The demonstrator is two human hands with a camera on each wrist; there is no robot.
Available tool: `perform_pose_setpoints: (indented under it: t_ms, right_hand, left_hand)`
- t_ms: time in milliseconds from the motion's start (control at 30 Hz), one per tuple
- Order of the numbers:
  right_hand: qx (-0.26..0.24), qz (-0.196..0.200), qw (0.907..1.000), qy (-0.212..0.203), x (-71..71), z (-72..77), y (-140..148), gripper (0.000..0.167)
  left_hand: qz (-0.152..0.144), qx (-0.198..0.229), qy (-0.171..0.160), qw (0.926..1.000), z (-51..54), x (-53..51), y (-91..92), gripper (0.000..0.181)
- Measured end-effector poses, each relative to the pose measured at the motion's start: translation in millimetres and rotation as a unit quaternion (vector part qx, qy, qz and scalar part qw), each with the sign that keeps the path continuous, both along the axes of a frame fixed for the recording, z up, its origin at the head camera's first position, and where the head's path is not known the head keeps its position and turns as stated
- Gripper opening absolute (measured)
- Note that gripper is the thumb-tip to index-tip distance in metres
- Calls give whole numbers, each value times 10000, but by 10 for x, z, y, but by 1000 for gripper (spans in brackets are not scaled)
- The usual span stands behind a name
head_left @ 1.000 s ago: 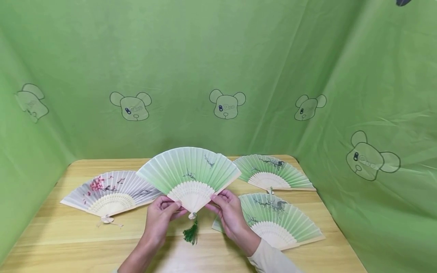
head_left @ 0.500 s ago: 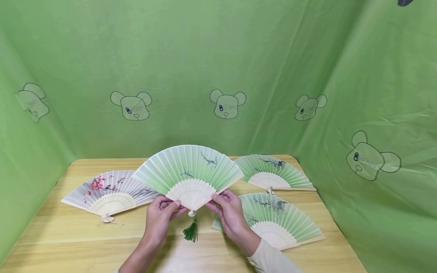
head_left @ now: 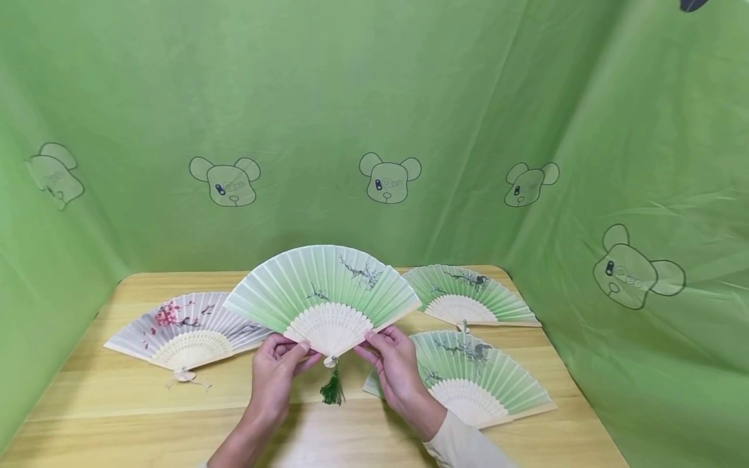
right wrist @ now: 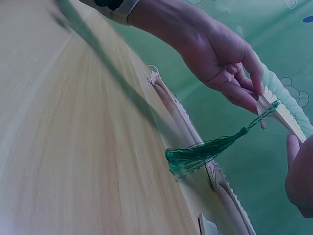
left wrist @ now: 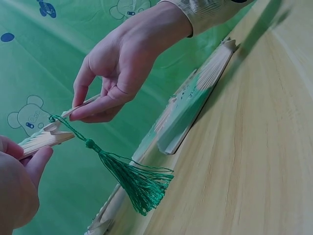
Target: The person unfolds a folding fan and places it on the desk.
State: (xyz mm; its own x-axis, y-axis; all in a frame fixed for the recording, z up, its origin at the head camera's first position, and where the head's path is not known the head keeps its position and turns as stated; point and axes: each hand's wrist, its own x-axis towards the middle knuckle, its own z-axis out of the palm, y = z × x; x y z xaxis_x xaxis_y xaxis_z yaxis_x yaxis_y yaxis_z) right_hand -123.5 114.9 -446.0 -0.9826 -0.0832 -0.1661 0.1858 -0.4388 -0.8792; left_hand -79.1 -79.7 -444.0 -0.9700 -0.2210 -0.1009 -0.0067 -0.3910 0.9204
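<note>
A green-and-white folding fan (head_left: 328, 286), spread wide, is held up above the table between both hands. The left hand (head_left: 274, 374) pinches its left outer rib between thumb and fingers, and the right hand (head_left: 400, 370) pinches the right one. Dark branches are printed on the cloth, over pale slatted ribs. From the pivot dangles a green tassel (head_left: 332, 388), which also shows large in the left wrist view, where the tassel (left wrist: 134, 181) hangs clear of the wood. In the right wrist view the fan (right wrist: 288, 112) appears nearly edge-on.
On the wooden table (head_left: 117, 422), a grey fan with red blossoms (head_left: 187, 331) lies spread at left. Two more green fans lie spread at right: a far one (head_left: 468, 296) and a near one (head_left: 474, 374), partly behind the right hand. Green cloth walls (head_left: 316, 97) enclose the table.
The held fan has risen slightly and spread a little wider, and more of its printed branch shows at upper right. Its tassel has swung. Both hands keep their grip; the other fans stay put.
</note>
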Motion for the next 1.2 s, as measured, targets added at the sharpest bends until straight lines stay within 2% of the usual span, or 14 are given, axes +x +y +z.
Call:
perform_pose_setpoints:
  t_ms: [233, 533, 1200]
  right_hand:
    - [-67, -50, 10000, -6, 3, 5, -13, 23]
    - [-91, -104, 9999, -26, -9, 18, -19, 31]
    - [-320, -301, 9990, -8, -19, 72, -20, 34]
  left_hand:
    - [105, -30, 54, 9999, 13, -3, 12, 27]
    - [312, 137, 118, 9994, 7, -30, 59, 26]
    - [474, 325, 280, 9980, 64, -56, 130, 30]
